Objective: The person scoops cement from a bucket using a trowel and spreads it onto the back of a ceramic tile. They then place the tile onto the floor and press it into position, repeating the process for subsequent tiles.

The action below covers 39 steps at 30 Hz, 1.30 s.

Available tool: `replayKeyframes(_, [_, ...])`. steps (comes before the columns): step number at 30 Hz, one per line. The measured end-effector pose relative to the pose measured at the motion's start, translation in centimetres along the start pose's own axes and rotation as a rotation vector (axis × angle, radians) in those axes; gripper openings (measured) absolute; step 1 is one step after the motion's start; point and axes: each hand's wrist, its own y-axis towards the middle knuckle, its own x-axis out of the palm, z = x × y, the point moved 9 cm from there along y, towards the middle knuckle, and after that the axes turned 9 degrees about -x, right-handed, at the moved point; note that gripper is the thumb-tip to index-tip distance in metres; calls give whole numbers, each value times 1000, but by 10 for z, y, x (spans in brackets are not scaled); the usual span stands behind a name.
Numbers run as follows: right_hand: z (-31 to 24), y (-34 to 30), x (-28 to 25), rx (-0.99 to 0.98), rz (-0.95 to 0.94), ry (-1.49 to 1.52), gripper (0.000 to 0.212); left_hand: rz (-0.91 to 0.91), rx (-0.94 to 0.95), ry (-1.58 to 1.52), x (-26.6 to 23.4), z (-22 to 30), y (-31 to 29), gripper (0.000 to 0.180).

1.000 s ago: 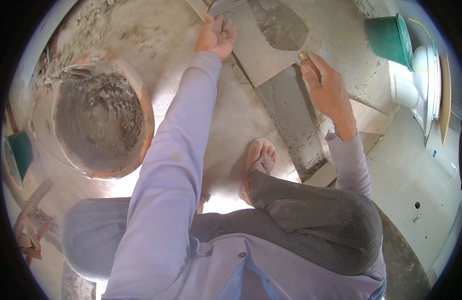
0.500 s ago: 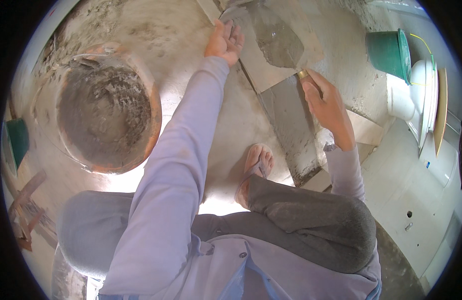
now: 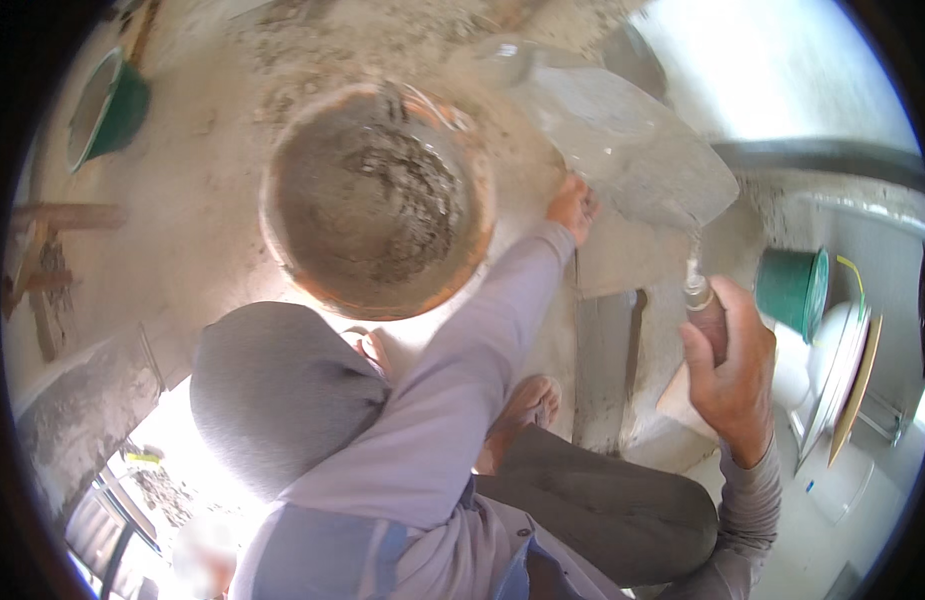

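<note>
My right hand (image 3: 734, 375) is closed round the wooden handle of a trowel (image 3: 677, 185). The broad grey blade, smeared with wet mortar, points away to the upper left over a pale flat slab (image 3: 622, 245). My left hand (image 3: 574, 210) reaches forward, low beside the slab's left edge; its fingers are loosely curled and slightly apart, with nothing visible in them. To the left of that arm stands a round orange-brown tub (image 3: 282, 255) holding grey mortar (image 3: 382, 215). Wet, shiny grey material (image 3: 592, 105) lies past the blade, blurred.
A green bucket (image 3: 790, 290) and a white toilet (image 3: 817, 370) stand at the right. Another green bucket (image 3: 117, 110) lies at the far left, above some wooden pieces (image 3: 67, 215). Loose mortar crumbs (image 3: 292, 60) litter the floor at the back. My feet are near the tub.
My view has swung left, so the tub sits more centrally. The right hand has lifted the trowel clear, and its blade shows higher and nearer. My left hand stays by the slab's edge, fingers more curled.
</note>
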Motion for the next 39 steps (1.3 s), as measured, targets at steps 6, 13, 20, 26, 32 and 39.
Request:
replayKeyframes(6, [-81, 68, 59, -410, -84, -6, 41, -90, 30, 105, -19, -6, 43, 45])
replayKeyframes(13, [-88, 84, 113, -576, -82, -135, 43, -74, -30, 114, -11, -12, 34, 43])
replayKeyframes(20, [-76, 96, 127, -548, -115, -123, 43, -108, -39, 144, -6, -15, 34, 54])
replayKeyframes(26, [-74, 96, 137, -575, -167, -149, 44, -103, -47, 140, -13, -12, 39, 60])
replayKeyframes(32, [-64, 93, 145, -530, -214, -142, 48, -89, 1, 67, -7, -4, 26, 57])
replayKeyframes(39, [-38, 83, 125, -494, -44, -91, 50, -93, 36, 63, -7, -7, 32, 51])
